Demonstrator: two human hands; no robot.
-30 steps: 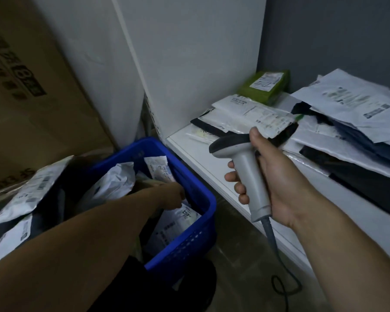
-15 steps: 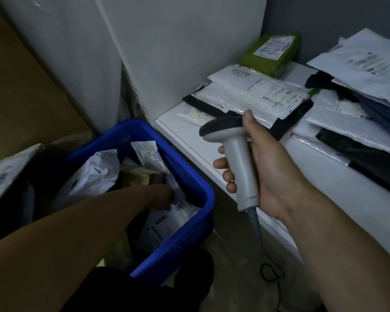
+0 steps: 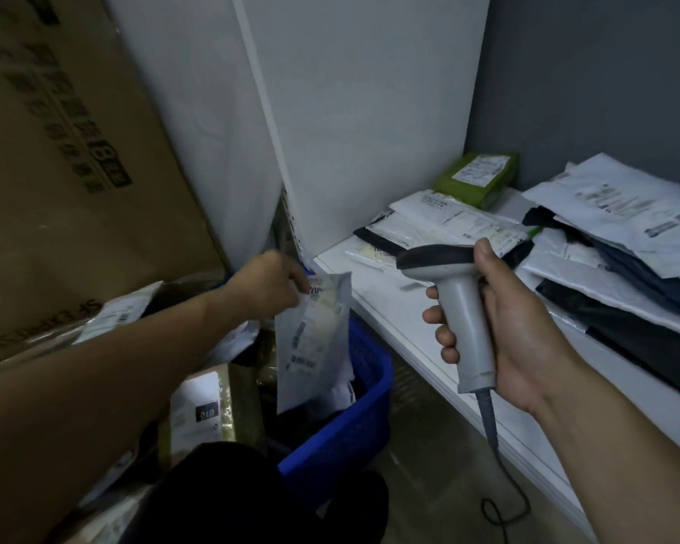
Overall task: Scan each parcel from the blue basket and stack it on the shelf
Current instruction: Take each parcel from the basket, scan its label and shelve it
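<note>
free room: a bare strip of the shelf point(image 3: 389, 304) runs along its front edge from the white side panel point(image 3: 370, 111), and open floor point(image 3: 428, 445) lies between shelf and blue basket point(image 3: 370, 386). obstacles: the left parcel stack point(image 3: 448, 225), the right parcel stack point(image 3: 625, 237) and a green parcel point(image 3: 476, 178) fill the shelf's back and right, and the scanner point(image 3: 464, 316) in the right grip point(image 3: 519, 327) stands before the front edge. the white parcel point(image 3: 315, 339) hanging from the left grip point(image 3: 264, 284) screens the basket's mouth; a cardboard box point(image 3: 56, 170) walls the left.
</note>
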